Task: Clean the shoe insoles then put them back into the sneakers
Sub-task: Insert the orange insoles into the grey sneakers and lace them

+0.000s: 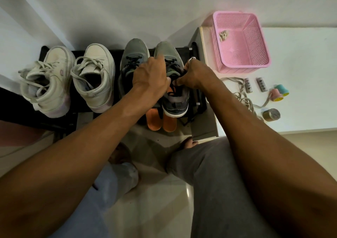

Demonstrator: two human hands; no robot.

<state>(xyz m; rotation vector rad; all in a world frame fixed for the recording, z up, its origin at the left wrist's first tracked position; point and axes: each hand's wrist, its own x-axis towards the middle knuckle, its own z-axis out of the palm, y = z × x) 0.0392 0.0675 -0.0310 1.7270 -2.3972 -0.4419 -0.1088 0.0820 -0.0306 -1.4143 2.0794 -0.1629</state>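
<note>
Setting: white wall behind a low black rack carrying four shoes, pale floor below
Left fingers: curled over the laced front of the right-hand grey sneaker, thumb at its mouth; the left hand is grasping the shoe
Right fingers: thumb and forefinger pinched at the collar edge, on black lace or lining, cannot tell which; the right hand is grasping, with a ring on one finger
Shoe in hand: at the right end of the rack, heel toward the person; an orange patch shows inside the mouth, likely an insole
Neighbours: left-hand grey sneaker close beside it; two white sneakers further left, untouched
Below the rack: two flat orange pieces side by side under the held shoe; insoles or sandals, not certain
Side table: pink basket, loose laces, batteries, spools and tape roll on the white table
Step judged: working an insole at the mouth of the shoe; whether out or in cannot be told
Next move requires: mouth held wide, tongue lifted, insole slid flat along the sole without folding
</note>
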